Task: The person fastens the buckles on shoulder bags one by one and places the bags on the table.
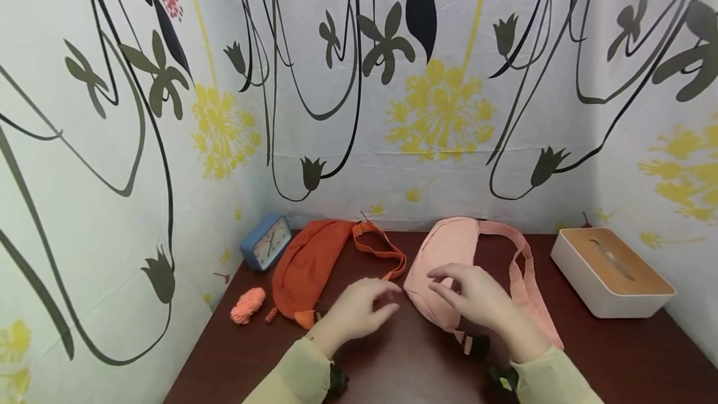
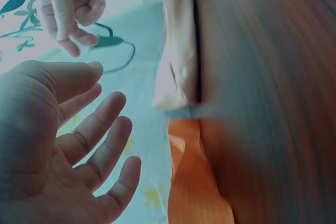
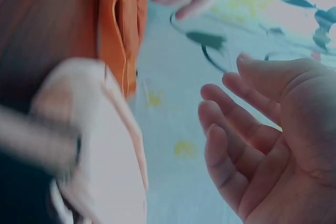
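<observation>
Both hands hover over the table with loosely bent fingers and nothing in them. My left hand (image 1: 361, 309) is at the right edge of an orange waist bag (image 1: 308, 260), whose strap (image 1: 387, 251) loops toward the back. In front of a pink waist bag (image 1: 443, 248), my right hand (image 1: 473, 295) overlaps the bag in the head view. The pink strap (image 1: 524, 273) curves down along that bag's right side. In the left wrist view the left palm (image 2: 68, 140) faces the camera, fingers spread. The right wrist view shows the right hand (image 3: 278, 140) with similarly relaxed fingers.
A blue alarm clock (image 1: 266, 242) stands at the back left, with a coral bundle of yarn (image 1: 247, 305) in front of it. On the right sits a white tissue box (image 1: 611, 273) with a wooden lid. Patterned cloth (image 1: 348, 111) walls the dark table (image 1: 404, 366).
</observation>
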